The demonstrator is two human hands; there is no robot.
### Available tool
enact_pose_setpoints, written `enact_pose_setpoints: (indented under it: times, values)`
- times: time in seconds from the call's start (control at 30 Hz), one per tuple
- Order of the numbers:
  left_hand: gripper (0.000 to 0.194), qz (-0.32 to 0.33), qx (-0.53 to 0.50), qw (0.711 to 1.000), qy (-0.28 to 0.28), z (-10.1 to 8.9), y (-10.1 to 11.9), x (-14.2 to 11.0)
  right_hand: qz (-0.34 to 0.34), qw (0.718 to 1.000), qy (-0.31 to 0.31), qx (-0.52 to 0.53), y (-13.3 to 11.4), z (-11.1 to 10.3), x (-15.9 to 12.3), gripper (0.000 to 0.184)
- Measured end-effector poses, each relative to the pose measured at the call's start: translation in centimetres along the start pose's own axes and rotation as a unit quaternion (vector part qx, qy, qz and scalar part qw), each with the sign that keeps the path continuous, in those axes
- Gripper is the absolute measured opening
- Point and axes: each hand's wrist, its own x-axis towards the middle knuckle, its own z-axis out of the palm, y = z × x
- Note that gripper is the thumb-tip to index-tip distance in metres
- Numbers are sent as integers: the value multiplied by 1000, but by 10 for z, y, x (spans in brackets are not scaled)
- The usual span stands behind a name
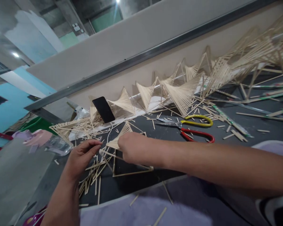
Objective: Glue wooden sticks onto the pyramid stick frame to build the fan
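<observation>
A small frame of thin wooden sticks [132, 173] stands on the dark table in front of me, with a fan of closely laid sticks across its upper part. My right hand [134, 147] is closed at this fan and covers part of it; its fingertips are hidden. Just left of the frame's corner, my left hand [81, 157] has its thumb and fingertips brought together in a pinch. Whatever is between them is too small to make out. Loose wooden sticks [94, 174] lie scattered below and beside my left hand.
Behind my hands lean a black phone [103, 109] and a row of twisted stick models [179, 94] along the wall. Scissors with yellow and red handles [181, 124] lie beyond my right forearm. Clear plastic packaging [58, 146] sits at the left edge, with stick offcuts [235, 135] at right.
</observation>
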Motion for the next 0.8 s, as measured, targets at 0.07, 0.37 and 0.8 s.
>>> enact_pose_setpoints:
  times: [0.07,0.37,0.8]
  values:
    - [21,2,6,1000,-5,0,0,-1,1,1000,1,-2,0,1,1,27]
    - [18,79,82,992,-59,0,4,-5,2,1000,2,-7,-2,4,4,26]
    - [18,95,79,992,15,7,14,-14,-31,999,11,-23,1,5,5,26]
